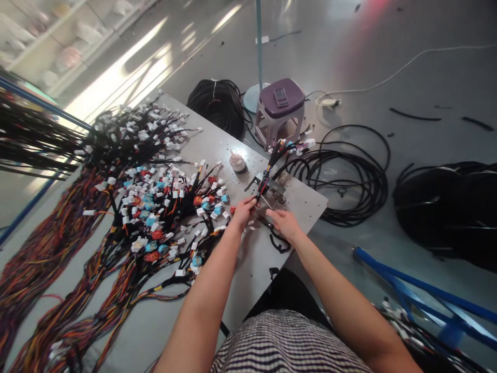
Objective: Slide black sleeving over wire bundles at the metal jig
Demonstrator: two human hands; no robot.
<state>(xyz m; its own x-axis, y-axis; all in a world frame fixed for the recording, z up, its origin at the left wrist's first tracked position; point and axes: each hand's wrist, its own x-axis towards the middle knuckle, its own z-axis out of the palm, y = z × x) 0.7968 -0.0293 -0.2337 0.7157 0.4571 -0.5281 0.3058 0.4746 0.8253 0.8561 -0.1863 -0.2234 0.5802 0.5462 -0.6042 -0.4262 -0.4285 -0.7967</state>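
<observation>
My left hand (244,212) grips the lower end of a wire harness bundle (267,176), whose black-sheathed branches fan up and to the right with white connectors at their tips. The bundle lies over a small metal plate (274,194) on the grey table (252,285). My right hand (285,224) sits just beside the left, its fingertips on or next to the plate. Below its palm lies a black looped tool handle (279,242), possibly scissors; its head is hidden. Many finished harnesses (163,207) with white, blue and red connectors spread left of my left hand.
A small glue bottle (237,162) stands on the table. Long coloured wire tails trail off to the lower left. On the floor are black cable coils (341,176), a purple stool (280,110), a pole on a round base, and a blue metal rack (423,292).
</observation>
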